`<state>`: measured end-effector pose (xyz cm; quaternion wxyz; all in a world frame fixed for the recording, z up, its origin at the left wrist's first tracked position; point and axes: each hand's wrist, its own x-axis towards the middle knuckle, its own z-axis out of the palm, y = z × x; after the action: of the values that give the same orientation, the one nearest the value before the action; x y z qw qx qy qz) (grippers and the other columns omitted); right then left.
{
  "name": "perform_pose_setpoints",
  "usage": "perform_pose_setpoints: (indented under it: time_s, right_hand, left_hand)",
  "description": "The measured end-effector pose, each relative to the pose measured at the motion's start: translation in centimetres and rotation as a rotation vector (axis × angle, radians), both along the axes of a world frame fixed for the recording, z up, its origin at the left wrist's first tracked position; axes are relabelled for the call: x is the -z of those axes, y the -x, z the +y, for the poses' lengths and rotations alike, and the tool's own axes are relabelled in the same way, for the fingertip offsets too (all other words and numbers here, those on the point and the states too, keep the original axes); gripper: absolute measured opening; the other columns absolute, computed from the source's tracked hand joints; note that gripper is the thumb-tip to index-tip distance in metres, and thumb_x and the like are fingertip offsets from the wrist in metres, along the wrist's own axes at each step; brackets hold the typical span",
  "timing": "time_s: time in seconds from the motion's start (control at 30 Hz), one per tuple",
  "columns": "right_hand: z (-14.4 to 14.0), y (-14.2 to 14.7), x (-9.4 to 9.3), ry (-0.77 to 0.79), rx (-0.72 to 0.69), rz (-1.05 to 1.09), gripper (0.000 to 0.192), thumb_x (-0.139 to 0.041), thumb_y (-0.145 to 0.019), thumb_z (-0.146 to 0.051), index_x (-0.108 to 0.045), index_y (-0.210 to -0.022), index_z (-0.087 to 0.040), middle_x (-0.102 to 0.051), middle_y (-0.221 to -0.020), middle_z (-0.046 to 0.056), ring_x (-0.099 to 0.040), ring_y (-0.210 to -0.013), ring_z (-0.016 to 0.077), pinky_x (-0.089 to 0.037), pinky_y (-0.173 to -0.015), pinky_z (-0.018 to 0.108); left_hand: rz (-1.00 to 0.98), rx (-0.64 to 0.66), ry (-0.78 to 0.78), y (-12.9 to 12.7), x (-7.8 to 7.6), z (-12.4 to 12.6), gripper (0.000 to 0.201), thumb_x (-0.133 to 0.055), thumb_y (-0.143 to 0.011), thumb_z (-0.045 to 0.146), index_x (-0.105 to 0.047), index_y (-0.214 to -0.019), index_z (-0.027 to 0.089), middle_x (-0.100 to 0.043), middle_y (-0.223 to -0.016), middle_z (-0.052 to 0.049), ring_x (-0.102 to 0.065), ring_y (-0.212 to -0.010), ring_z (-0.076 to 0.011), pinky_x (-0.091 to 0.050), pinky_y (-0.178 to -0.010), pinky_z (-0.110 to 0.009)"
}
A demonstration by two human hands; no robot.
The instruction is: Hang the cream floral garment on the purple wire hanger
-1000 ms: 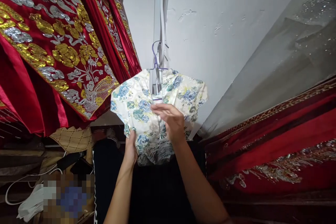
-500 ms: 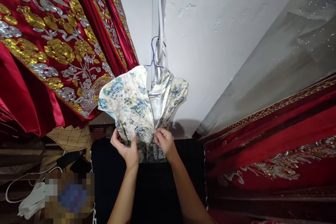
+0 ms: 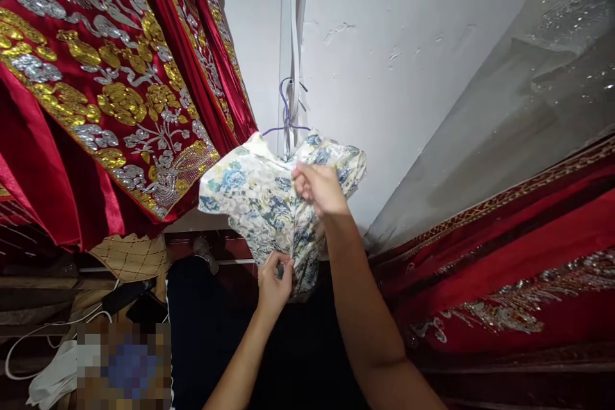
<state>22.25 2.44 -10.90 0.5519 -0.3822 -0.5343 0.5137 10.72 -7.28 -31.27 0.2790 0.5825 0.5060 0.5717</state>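
White wall backs a floral garment [image 3: 254,195] on a purple hanger [image 3: 287,116]. Left hand [image 3: 275,278] pinches its lower edge; right hand [image 3: 321,187] grips cloth above. A hard downward tug could slip it off.

This is looking like a clothing shop or costume storeroom. Red satin robes [image 3: 86,96] with gold and silver embroidery are hanging at the left, and more red embroidered cloth [image 3: 509,269] is lying at the right under a clear plastic cover [image 3: 519,90]. A small floral dress [image 3: 259,198] is hanging on a purple wire hanger [image 3: 287,115] against the white wall [image 3: 394,45].
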Motion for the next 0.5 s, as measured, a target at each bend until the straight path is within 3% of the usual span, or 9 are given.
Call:
perform_pose_setpoints:
  time_s: [0.1, 0.2, 0.27, 0.37, 0.43, 0.5]
  right_hand:
    - [1.7, 1.2, -3.8, -0.146, 0.025, 0.041, 0.028, -0.061, -0.091, -0.038, -0.065, -0.074, -0.016, -0.056, -0.053, -0.002, -0.041, -0.042, 0.0054, -0.030, -0.041, 0.019]
    - [1.2, 2.4, -4.0, -0.184, 0.004, 0.027, 0.027, -0.057, -0.092, -0.035, -0.063, -0.074, -0.017, -0.057, -0.051, -0.003, -0.042, -0.041, 0.0056, -0.030, -0.041, 0.019]
    - [0.3, 2.8, -3.2, -0.180, -0.002, 0.014, 0.025, -0.057, -0.091, -0.034, -0.062, -0.073, -0.018, -0.056, -0.050, -0.003, -0.043, -0.041, 0.0061, -0.031, -0.042, 0.019]
    - [-0.7, 3.0, -2.5, -0.186, 0.012, -0.008, 0.024, -0.057, -0.090, -0.030, -0.059, -0.070, -0.018, -0.054, -0.047, -0.004, -0.042, -0.040, 0.0067, -0.031, -0.042, 0.019]
    - [-0.9, 3.0, -2.6, -0.209, 0.004, -0.017, 0.024, -0.056, -0.090, -0.030, -0.058, -0.069, -0.019, -0.054, -0.047, -0.004, -0.042, -0.041, 0.0072, -0.031, -0.043, 0.019]
    - [-0.6, 2.9, -2.7, -0.230, -0.010, -0.013, 0.026, -0.058, -0.090, -0.034, -0.058, -0.069, -0.019, -0.053, -0.047, -0.004, -0.042, -0.041, 0.0076, -0.031, -0.044, 0.020]
  left_hand:
    - [0.037, 0.054, 0.046, 0.8, -0.1, 0.6, 0.015, -0.062, -0.090, 0.033, -0.065, -0.080, 0.021, -0.064, -0.079, -0.004, -0.063, -0.081, -0.0221, -0.048, -0.077, -0.032]
    - [0.059, 0.107, 0.038, 2.0, -2.9, 2.1, 0.012, -0.065, -0.088, 0.031, -0.066, -0.084, 0.020, -0.067, -0.084, -0.004, -0.064, -0.084, -0.0216, -0.049, -0.081, -0.033]
    - [0.038, 0.099, -0.069, 2.8, -6.6, 3.4, 0.015, -0.069, -0.087, 0.030, -0.069, -0.098, 0.020, -0.069, -0.093, -0.005, -0.065, -0.089, -0.0214, -0.050, -0.086, -0.034]
    - [-0.003, 0.018, -0.358, 3.9, -13.8, 5.8, 0.039, -0.062, -0.094, 0.030, -0.061, -0.132, 0.022, -0.069, -0.100, -0.006, -0.064, -0.091, -0.0191, -0.050, -0.089, -0.033]
    - [0.091, -0.027, -0.474, 4.3, -18.1, 7.4, 0.037, -0.057, -0.098, 0.030, -0.060, -0.134, 0.022, -0.068, -0.106, -0.006, -0.062, -0.092, -0.0178, -0.050, -0.088, -0.033]
    - [0.254, -0.008, -0.531, 4.5, -21.1, 8.8, 0.025, -0.056, -0.099, 0.030, -0.068, -0.118, 0.020, -0.068, -0.104, -0.006, -0.062, -0.092, -0.0175, -0.049, -0.087, -0.032]
